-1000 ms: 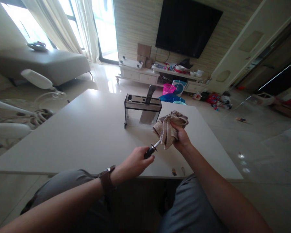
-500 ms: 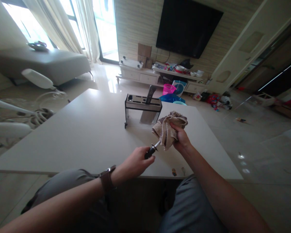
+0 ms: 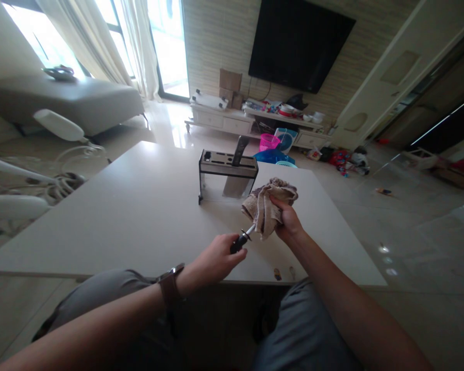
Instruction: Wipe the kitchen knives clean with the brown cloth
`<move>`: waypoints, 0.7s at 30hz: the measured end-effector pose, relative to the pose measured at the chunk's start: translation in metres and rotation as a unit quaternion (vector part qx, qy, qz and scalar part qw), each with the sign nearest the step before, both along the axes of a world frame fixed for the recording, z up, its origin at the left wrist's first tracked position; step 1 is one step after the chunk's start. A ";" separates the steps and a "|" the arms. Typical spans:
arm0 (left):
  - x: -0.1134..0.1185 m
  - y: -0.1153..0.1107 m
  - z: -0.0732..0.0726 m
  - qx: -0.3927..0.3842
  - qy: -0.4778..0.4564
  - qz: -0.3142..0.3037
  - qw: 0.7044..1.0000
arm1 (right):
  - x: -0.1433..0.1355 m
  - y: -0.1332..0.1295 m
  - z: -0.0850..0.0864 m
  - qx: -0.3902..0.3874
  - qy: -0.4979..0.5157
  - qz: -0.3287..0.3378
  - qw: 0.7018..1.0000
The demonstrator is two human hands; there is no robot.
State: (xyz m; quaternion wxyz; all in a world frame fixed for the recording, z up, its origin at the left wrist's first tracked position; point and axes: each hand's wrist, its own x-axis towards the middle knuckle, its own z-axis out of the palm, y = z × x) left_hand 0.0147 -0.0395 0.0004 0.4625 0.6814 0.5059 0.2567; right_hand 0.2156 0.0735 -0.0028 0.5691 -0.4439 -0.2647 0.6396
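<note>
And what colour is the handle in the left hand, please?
The handle is black, clearest in the head view.

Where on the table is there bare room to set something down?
Widest: the table left of the knife block. Narrower: from the towel to the table's right edge. Crowded: around the block's near right corner, with left hand, rod, towel and right hand.

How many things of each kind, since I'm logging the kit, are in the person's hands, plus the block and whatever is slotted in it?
Black-handled tool in the left hand: 1
Cloth in the right hand: 1
Knife block: 1
Knife slotted in it: 1
Total: 4
</note>
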 end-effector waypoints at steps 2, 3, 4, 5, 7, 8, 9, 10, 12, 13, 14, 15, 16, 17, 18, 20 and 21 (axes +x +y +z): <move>0.000 0.000 -0.001 -0.001 -0.004 0.000 1.000 | -0.001 -0.001 0.001 0.000 0.004 0.002 1.000; 0.000 -0.001 -0.001 -0.003 -0.005 0.000 1.000 | -0.001 -0.001 0.002 -0.001 0.004 0.003 1.000; 0.000 -0.001 -0.001 -0.004 -0.005 -0.001 1.000 | -0.002 -0.001 0.002 -0.001 0.002 0.003 1.000; -0.001 -0.001 -0.002 -0.003 -0.005 -0.001 1.000 | -0.002 -0.001 0.002 -0.002 0.000 0.003 1.000; -0.001 -0.001 -0.002 -0.001 -0.003 -0.001 1.000 | -0.002 -0.001 0.002 -0.005 -0.002 0.000 1.000; -0.001 -0.001 -0.002 0.000 -0.002 -0.001 1.000 | -0.002 -0.001 0.001 -0.007 -0.002 -0.002 1.000; -0.001 -0.001 -0.002 -0.001 -0.001 -0.001 1.000 | -0.002 -0.001 0.001 -0.007 -0.003 -0.004 1.000; -0.001 -0.001 -0.001 -0.003 0.001 -0.001 1.000 | -0.001 -0.001 0.000 -0.007 -0.004 -0.004 1.000; 0.000 0.000 0.000 -0.006 0.002 -0.001 1.000 | 0.000 0.000 -0.001 -0.002 -0.007 0.002 1.000; 0.000 0.000 0.001 -0.007 0.002 -0.001 1.000 | 0.001 0.000 -0.002 0.000 -0.008 0.005 1.000; 0.000 0.000 0.001 -0.008 0.001 -0.001 1.000 | 0.001 0.001 -0.003 0.002 -0.009 0.008 1.000; 0.000 0.000 0.002 -0.008 0.000 -0.001 1.000 | 0.001 0.001 -0.003 0.003 -0.010 0.010 1.000; 0.000 -0.001 0.002 -0.008 -0.003 -0.001 1.000 | 0.002 0.001 -0.003 0.004 -0.010 0.011 1.000; 0.000 -0.001 0.002 -0.008 -0.005 0.000 1.000 | 0.002 0.001 -0.003 0.004 -0.010 0.010 1.000; 0.000 -0.001 0.002 -0.009 -0.007 0.000 1.000 | 0.002 0.001 -0.003 0.002 -0.011 0.008 1.000; 0.000 -0.001 0.001 -0.010 -0.009 0.001 1.000 | 0.002 0.001 -0.003 -0.002 -0.012 0.004 1.000; 0.000 -0.001 0.000 -0.010 -0.008 0.002 1.000 | 0.001 0.001 -0.003 -0.004 -0.012 0.002 1.000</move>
